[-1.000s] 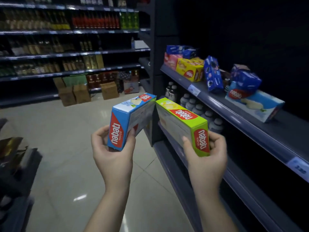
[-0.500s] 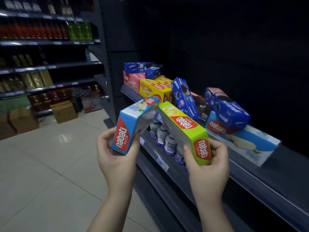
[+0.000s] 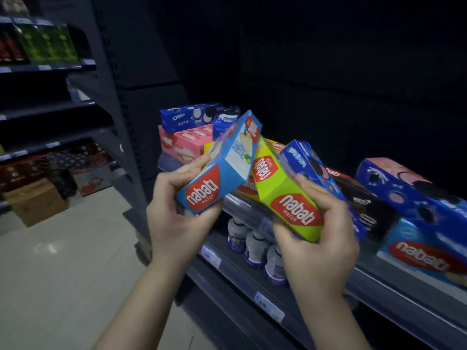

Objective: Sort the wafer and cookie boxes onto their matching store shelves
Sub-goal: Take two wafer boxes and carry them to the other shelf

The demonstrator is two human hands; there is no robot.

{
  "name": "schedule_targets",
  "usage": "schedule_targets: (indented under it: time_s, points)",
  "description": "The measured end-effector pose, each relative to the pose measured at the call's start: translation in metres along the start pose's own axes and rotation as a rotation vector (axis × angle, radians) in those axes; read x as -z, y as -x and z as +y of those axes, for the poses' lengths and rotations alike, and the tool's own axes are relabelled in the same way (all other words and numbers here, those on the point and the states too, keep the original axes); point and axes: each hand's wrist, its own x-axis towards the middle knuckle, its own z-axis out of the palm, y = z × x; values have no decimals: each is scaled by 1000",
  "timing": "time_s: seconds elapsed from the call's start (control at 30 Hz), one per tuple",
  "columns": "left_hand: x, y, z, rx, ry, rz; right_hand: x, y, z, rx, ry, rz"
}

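My left hand (image 3: 177, 221) grips a blue Nabati wafer box (image 3: 222, 168), tilted with its far end up toward the shelf. My right hand (image 3: 321, 248) grips a green Nabati wafer box (image 3: 285, 195) just right of it; the two boxes touch near their far ends. Behind them the dark shelf (image 3: 394, 296) carries a pink Nabati box (image 3: 187, 142), blue Oreo boxes (image 3: 187, 116), a leaning blue cookie box (image 3: 316, 170), another blue cookie box (image 3: 409, 195) and a flat blue Nabati box (image 3: 424, 256). Yellow boxes are mostly hidden behind my boxes.
Small white bottles (image 3: 255, 246) stand on the lower shelf under the boxes. A dark shelf upright (image 3: 118, 102) rises at left. Across the pale tiled floor (image 3: 63, 261) are stocked shelves (image 3: 43, 44) and cardboard cartons (image 3: 35, 203).
My view has swung right and closer to the shelf. Both hands have lifted their boxes toward the shelf and tilted them until their far ends meet.
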Motion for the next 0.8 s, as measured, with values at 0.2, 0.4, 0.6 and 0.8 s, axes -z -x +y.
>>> schedule_targets:
  time_s: [0.2, 0.4, 0.6, 0.8]
  points:
    - [8, -73, -75, 37, 100, -66, -42, -28, -19, 37, 255, 92]
    - [-11, -123, -126, 26, 206, -138, -90, -54, 6, 87, 304, 104]
    - [-30, -126, -166, 162, 363, -168, -123, -51, 44, 42, 311, 179]
    - [-52, -139, -181, 137, 428, -319, -141, -64, 73, 80, 453, 101]
